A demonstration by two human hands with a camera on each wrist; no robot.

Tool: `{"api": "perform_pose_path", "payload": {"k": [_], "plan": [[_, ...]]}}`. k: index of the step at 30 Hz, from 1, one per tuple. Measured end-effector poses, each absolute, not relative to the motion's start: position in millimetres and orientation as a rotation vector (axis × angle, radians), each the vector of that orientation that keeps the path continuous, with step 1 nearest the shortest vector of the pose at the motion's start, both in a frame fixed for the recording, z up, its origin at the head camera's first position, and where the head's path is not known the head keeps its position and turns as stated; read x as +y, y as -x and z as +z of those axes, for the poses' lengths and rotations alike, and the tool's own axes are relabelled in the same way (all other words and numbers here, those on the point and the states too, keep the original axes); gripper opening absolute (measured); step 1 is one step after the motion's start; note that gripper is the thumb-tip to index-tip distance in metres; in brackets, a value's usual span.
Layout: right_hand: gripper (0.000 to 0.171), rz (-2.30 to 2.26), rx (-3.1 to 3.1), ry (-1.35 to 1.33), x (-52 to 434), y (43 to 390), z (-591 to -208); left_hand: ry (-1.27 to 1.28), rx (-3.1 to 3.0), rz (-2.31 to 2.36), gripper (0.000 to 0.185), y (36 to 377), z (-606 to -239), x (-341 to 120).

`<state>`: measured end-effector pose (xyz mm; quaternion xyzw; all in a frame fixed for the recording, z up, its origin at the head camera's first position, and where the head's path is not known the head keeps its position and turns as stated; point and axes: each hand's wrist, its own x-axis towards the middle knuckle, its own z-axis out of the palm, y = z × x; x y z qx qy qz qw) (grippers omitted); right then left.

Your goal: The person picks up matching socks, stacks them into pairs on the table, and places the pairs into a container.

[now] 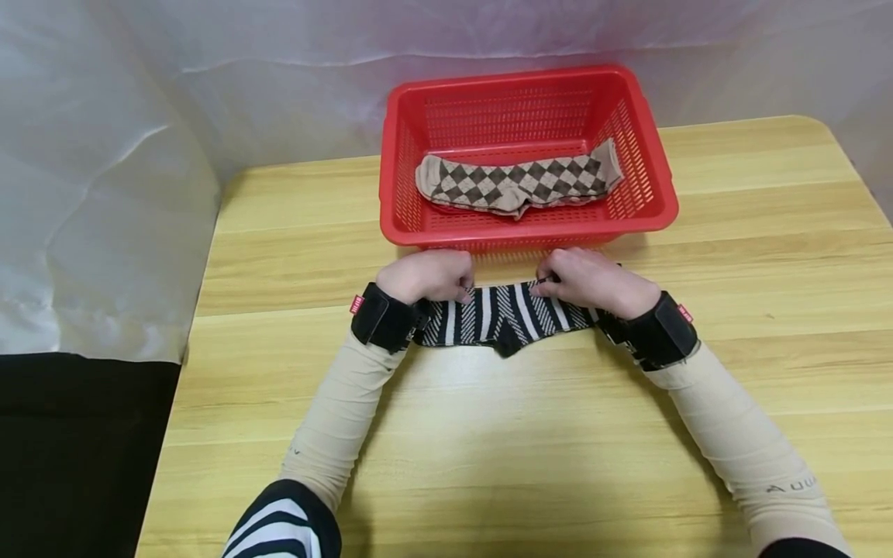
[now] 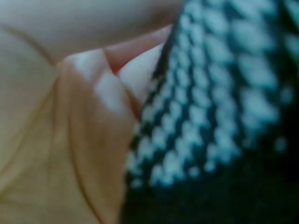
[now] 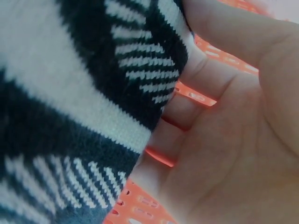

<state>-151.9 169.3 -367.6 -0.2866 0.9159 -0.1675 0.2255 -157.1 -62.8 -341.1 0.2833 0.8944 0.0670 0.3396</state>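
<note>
Black-and-white striped sock (image 1: 505,316): laid flat and stretched crosswise on wooden table, just in front of red basket. Knit bands of plain white and fine diagonal stripes. Both ends pinched by hands.

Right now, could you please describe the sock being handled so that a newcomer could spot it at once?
Start at the red basket on the wooden table. Just in front of its near rim lies the black-and-white striped sock, pinched at either end by the left hand and right hand. The only other sock, the brown argyle sock, lies inside the basket.
</note>
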Motion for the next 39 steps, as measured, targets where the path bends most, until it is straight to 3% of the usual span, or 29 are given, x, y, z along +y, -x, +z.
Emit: {"api": "perform_pose_path", "payload": {"k": [9,23,39], "plan": [[0.022,-0.442,2.513,0.751,170.6,154.0,-365.0,-0.569,2.433,0.137,0.014,153.3,-335.7,-67.8],[0.01,-0.413,2.51,0.795,194.2,156.7,-350.1,-0.487,2.473,0.118,0.017,154.7,-337.7,-68.9],[0.011,-0.324,2.478,0.795,202.8,160.0,-344.5,-0.431,2.486,0.093,0.012,153.3,-337.0,-67.7]]}}
